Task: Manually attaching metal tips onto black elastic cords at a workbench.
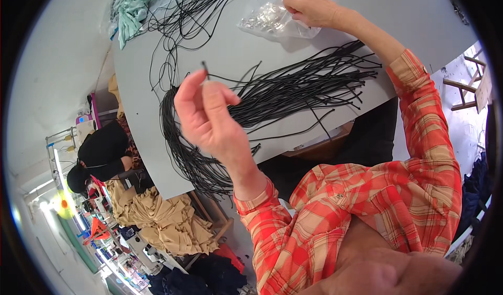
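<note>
My left hand point(212, 114) is raised over the table, its thumb and fingers pinched on a black cord point(205, 67) whose end sticks up past the fingertips. Below and beside it, a thick bundle of black cords point(293, 90) lies across the table, with many cut ends pointing right. At the far side my right hand point(313, 10) is at a clear plastic bag point(293, 29) of small shiny metal-looking pieces point(267, 17). Its fingers are curled together there, and what they grip is hidden.
More black cords point(183, 12) trail over the far left of the grey table point(141, 148), near mint-green cloth point(137, 7). Tan fabric point(167, 221) is heaped at the left, by a person in black point(102, 148). A wooden stool point(469, 88) stands at the right.
</note>
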### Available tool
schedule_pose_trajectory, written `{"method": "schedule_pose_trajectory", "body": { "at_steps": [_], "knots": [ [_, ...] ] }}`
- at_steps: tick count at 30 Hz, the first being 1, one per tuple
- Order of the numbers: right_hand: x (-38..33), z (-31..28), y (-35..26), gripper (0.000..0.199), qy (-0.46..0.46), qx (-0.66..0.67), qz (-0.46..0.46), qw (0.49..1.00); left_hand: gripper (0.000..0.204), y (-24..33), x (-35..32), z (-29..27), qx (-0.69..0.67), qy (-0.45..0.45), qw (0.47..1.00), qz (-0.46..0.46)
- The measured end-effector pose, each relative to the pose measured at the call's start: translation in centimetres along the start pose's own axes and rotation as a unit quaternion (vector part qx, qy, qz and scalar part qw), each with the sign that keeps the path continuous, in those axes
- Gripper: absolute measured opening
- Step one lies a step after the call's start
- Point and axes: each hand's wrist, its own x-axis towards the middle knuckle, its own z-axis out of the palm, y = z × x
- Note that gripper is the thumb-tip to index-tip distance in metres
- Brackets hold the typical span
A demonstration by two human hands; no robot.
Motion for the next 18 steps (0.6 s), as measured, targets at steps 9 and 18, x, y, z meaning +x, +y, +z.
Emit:
{"method": "schedule_pose_trajectory", "body": {
  "at_steps": [9,18],
  "knots": [
    [-4.9,-7.2,-8.7,0.008,-0.022,0.480,0.062,0.875,0.017,-3.4,-2.6,2.8,0.135,-0.160,0.977,0.027],
    [-4.5,-7.4,-11.6,0.012,-0.074,0.544,0.038,0.835,0.030,-4.1,-3.2,2.4,0.289,-0.178,0.909,0.241]
  ]
}}
